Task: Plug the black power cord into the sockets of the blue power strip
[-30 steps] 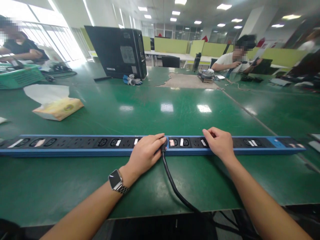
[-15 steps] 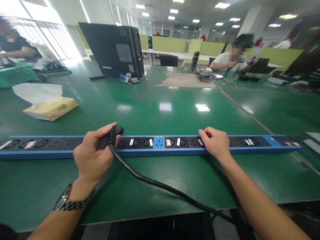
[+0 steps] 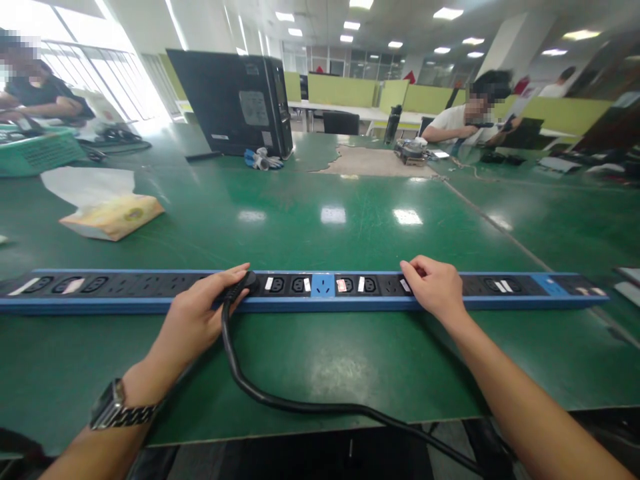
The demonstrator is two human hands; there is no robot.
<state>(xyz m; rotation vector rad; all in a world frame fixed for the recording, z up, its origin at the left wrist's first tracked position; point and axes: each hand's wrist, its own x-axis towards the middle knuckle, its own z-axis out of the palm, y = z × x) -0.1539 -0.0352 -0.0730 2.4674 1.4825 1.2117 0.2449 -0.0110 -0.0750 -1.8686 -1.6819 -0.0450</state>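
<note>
A long blue power strip [image 3: 320, 305] with black sockets and one blue socket near its middle lies across the bench before me. My left hand [image 3: 197, 308] is closed round a black power plug [image 3: 251, 283], which sits down against the strip's sockets left of the middle. Whether its pins are fully in is hidden. From the plug a thick black cable [image 3: 300, 405] loops toward me and over the bench's front edge. Farther right, my right hand [image 3: 436, 287] grips the strip with curled fingers, partly covering several sockets.
On the green bench [image 3: 280, 233] a tissue pack [image 3: 115, 217] lies at left. Behind stand a black computer case [image 3: 235, 100], gloves [image 3: 263, 159] and a dark bottle [image 3: 393, 123]. A green basket [image 3: 45, 152] is at far left. Other people sit across the bench.
My left hand has lowered the plug from above the strip onto its sockets and turned it flatter. The cable now bends more sharply. My right hand stays in place on the strip.
</note>
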